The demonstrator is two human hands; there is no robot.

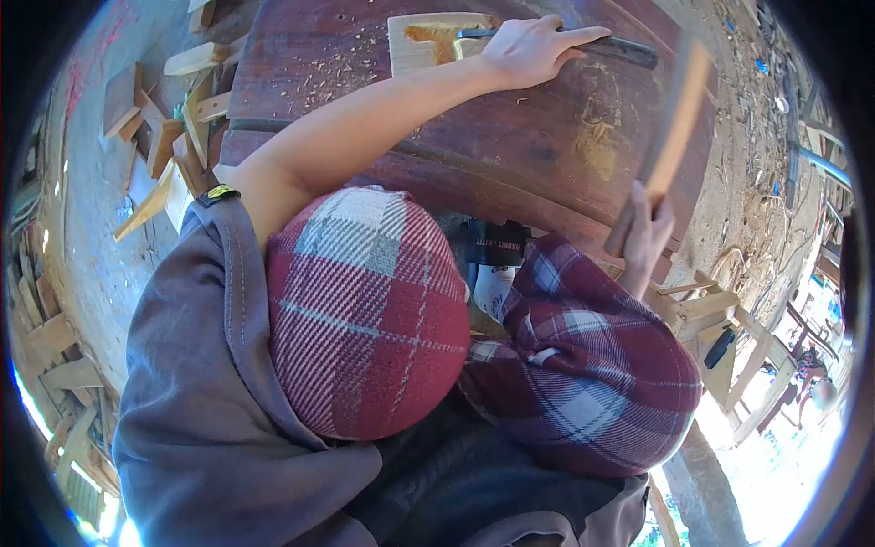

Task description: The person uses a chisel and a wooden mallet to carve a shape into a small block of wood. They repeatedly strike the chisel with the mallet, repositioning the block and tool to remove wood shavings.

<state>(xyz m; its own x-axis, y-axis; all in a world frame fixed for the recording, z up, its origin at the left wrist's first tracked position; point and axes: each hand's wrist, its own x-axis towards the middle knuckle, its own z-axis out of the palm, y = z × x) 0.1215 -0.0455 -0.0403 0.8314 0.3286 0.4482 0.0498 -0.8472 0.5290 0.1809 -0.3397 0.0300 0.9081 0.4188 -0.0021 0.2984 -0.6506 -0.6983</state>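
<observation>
A pale wood block (415, 62) with a carved recess lies at the far edge of a reddish-brown table (492, 155). My left hand (536, 53) is closed around a long dark chisel (629, 52), whose tip end reaches over the block's recess. One of its fingers points out along the tool. My right hand (649, 223), at the table's right side, grips the lower end of a wooden mallet (679, 123). The mallet is raised at a slant, and its upper end is blurred.
Wood shavings (342, 66) are scattered on the table left of the block. Offcuts (169, 137) are piled on the floor at the left. A wooden frame (711, 310) stands at the right. My knees in plaid cloth (374, 310) are close to the table's near edge.
</observation>
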